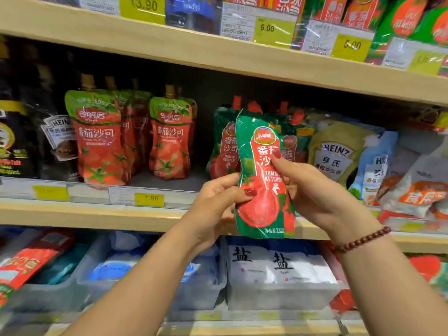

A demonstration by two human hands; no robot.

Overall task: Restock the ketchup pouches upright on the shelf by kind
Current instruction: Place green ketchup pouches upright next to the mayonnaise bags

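Ketchup pouch, green and red with a red spout cap, is held up in front of the middle shelf by both hands, its printed face toward the camera and its spout uppermost. The left hand is closed on the pouch's lower left edge, thumb across the tomato picture and fingers behind. The right hand pinches the right edge higher up, thumb on the front beside the lettering; a beaded bracelet sits on that wrist.

Just behind the held pouch stand more green pouches of the same kind, upright with red caps showing, so the judgement is that this one belongs in that row. To their left, across a bare gap of shelf, stands a different kind, red pouches with green tops and tan caps. To the right lean pale Heinz pouches (a dressing, it seems, not ketchup).

The pouch looks soft and filled, its film glossy and creased, so it will likely sag and bend at the waist if gripped only at the top, and the smooth film may slip. A hold on both side seams, as now, or one hand under the flat base and one at the stiffer neck below the cap, should keep it straight. The base gusset probably needs spreading for it to stand alone.
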